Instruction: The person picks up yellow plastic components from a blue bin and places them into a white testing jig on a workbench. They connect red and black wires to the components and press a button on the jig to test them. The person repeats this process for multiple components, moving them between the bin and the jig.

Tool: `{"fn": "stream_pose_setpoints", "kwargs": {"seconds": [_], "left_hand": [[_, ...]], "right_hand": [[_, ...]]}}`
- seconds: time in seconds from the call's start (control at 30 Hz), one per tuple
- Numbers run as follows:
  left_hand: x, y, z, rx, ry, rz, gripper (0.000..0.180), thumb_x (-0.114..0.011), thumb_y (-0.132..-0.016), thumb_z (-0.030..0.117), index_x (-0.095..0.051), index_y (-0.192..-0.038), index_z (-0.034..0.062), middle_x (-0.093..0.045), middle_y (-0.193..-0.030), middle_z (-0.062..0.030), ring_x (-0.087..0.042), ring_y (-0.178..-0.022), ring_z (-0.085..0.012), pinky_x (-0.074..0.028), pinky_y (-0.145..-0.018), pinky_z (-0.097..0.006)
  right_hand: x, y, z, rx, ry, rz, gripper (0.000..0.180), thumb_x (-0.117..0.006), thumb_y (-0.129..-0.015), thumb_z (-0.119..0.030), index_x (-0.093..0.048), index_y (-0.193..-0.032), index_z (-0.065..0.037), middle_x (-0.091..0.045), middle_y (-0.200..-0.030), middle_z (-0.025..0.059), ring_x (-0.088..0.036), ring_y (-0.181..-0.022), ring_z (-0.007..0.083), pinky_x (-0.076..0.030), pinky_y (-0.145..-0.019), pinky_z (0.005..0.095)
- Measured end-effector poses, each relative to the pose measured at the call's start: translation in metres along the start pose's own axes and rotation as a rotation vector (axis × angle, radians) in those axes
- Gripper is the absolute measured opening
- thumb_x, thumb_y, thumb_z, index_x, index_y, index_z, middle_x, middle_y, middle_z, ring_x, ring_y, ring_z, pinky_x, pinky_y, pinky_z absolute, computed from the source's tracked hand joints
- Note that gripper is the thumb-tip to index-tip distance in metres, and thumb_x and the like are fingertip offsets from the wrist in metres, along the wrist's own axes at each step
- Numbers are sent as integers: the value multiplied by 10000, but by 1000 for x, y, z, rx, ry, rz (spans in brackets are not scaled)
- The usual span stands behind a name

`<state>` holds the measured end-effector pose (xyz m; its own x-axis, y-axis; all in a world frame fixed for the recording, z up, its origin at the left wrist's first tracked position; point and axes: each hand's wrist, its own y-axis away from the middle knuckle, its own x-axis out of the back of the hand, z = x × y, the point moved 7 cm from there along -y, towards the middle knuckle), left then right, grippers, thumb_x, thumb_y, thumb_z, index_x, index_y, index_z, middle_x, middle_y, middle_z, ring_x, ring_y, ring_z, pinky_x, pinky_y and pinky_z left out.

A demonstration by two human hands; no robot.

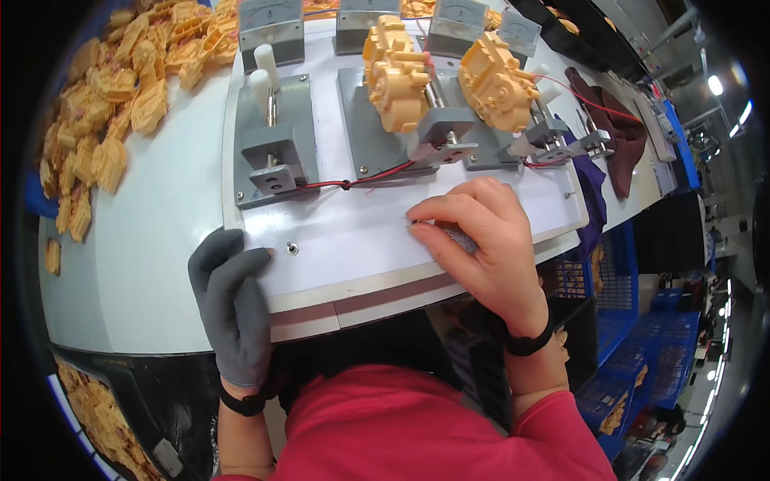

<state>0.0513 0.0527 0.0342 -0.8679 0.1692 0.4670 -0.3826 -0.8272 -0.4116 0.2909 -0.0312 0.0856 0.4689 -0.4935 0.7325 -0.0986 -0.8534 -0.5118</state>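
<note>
Head view: left hand (233, 309), grey glove, flat on white fixture board (361, 240) edge, holding nothing. Right hand (481, 240) bare, fingertips pinched on small grey part, barely visible. Yellow gearboxes (397, 72) clamped beyond right fingertips. Judged: between test cycles; next calls for reach forward to clamps

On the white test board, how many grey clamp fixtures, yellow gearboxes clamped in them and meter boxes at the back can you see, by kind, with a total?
Grey clamp fixtures: 3
Yellow plastic gearboxes in the fixtures: 2
Grey meter boxes along the back: 4
Total: 9
</note>
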Motion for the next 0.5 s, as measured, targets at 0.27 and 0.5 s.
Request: {"fn": "stream_pose_setpoints", "kwargs": {"seconds": [0.27, 0.5], "left_hand": [[0, 0, 0, -23, 27, 13, 289, -451, -880, 24, -666, -1073, 20, -517, -1255, -163, -495, -1176, -278, -377, -1042, -380], [-1, 1, -2, -29, -39, -24, 281, -426, -959, 138, -636, -1098, 11, -500, -1292, -153, -462, -1244, -275, -324, -1088, -386]], "right_hand": [[-1, 2, -1, 30, 7, 38, 116, -773, -782, -144, -701, -872, -155, -579, -781, -5, -574, -753, 200, -405, -680, 336], [1, 3, 0, 38, 10, 46, 99, -756, -799, -164, -699, -880, -162, -574, -782, -6, -571, -756, 199, -409, -686, 337]]}}
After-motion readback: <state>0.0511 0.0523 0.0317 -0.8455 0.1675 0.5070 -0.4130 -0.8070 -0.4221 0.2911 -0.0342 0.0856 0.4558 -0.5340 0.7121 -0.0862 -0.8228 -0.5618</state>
